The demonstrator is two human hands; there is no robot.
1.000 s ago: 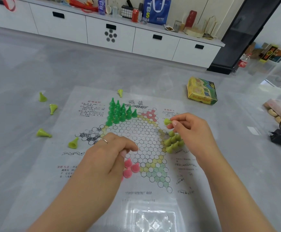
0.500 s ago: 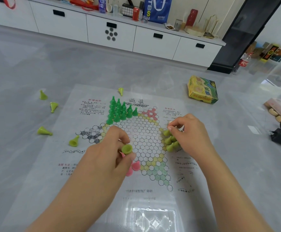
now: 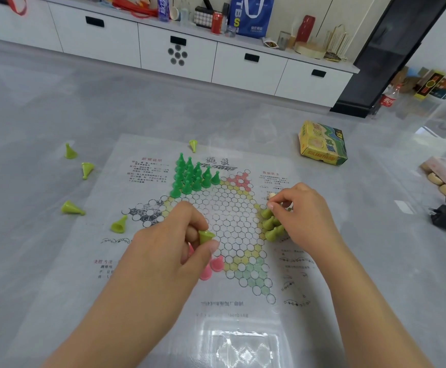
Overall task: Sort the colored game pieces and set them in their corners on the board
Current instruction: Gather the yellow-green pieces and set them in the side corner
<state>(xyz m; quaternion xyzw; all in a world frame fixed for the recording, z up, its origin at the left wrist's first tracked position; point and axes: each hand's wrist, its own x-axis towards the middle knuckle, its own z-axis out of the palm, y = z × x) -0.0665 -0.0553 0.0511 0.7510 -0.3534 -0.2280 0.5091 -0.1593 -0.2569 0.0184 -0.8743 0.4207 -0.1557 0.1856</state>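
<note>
Two pink pieces [image 3: 212, 268] are seen on the board [image 3: 232, 309] just beside the left hand [image 3: 171, 243], whose thumb and fingers are closed on a yellow-green cone [image 3: 206, 236]. Farther right, a cone in the yellow-green cluster [image 3: 271, 224] is pinched by the right hand [image 3: 304, 213]. Dark green pieces [image 3: 191, 176] are massed upright in the far corner. Loose yellow-green cones [image 3: 83, 170] are scattered on the floor at left, and a game box [image 3: 323, 144] is set beyond.
</note>
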